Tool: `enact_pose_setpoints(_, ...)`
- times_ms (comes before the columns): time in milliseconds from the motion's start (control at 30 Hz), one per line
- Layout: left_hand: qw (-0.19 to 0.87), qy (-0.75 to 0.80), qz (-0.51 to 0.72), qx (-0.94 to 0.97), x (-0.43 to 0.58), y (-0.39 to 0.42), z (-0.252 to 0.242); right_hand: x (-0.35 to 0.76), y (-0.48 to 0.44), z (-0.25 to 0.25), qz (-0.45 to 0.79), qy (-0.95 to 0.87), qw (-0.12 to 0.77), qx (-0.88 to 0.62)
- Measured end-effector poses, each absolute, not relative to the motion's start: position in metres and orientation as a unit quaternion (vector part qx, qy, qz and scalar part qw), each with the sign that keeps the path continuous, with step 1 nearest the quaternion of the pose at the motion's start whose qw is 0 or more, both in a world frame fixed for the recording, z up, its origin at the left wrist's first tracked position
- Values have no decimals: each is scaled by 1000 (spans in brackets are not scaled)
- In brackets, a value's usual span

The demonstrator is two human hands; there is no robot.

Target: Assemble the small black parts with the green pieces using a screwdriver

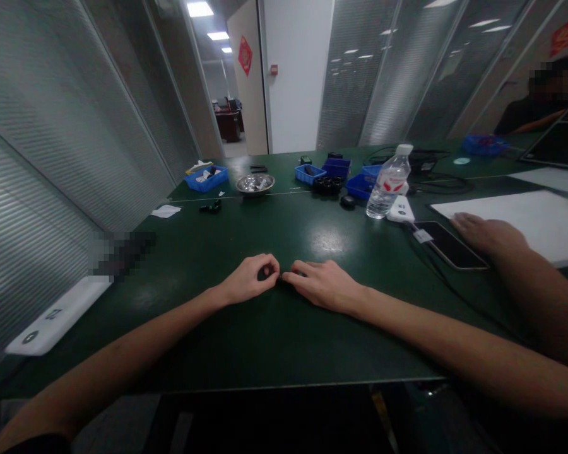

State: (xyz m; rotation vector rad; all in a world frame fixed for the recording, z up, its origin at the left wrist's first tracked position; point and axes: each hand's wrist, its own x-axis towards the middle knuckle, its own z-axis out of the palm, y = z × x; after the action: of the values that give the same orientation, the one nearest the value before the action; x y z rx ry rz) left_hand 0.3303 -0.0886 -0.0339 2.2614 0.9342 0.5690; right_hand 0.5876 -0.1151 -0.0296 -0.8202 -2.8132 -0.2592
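Observation:
My left hand [252, 278] is near the middle of the green table [208, 340], thumb and forefinger curled into a ring with their tips pressed together. Just to its right, my right hand [325, 285] rests low over the tabletop, its fingers bent and closed towards the thumb. The fingertips of both hands almost meet. A tiny dark spot shows between them, too small to name, and whatever either pinch holds is hidden.
A co-worker's hand [490, 234] lies at the right beside a phone [452, 244]. Beyond stand a water bottle [389, 183], a metal bowl [255, 184] and blue trays [207, 180]. A white power bank [59, 315] lies at the left, and a cable [440, 271] crosses the right side.

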Motion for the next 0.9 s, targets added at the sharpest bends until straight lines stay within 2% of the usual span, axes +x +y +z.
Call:
enact_pose_setpoints(467,300,354,217,859,331,-89,-32,592,-110,-32,-96,-940,142,-294)
enact_pose_setpoints(900,235,350,219,880,331,-87,-33,591,-107,-32,-78,-938,128,-314)
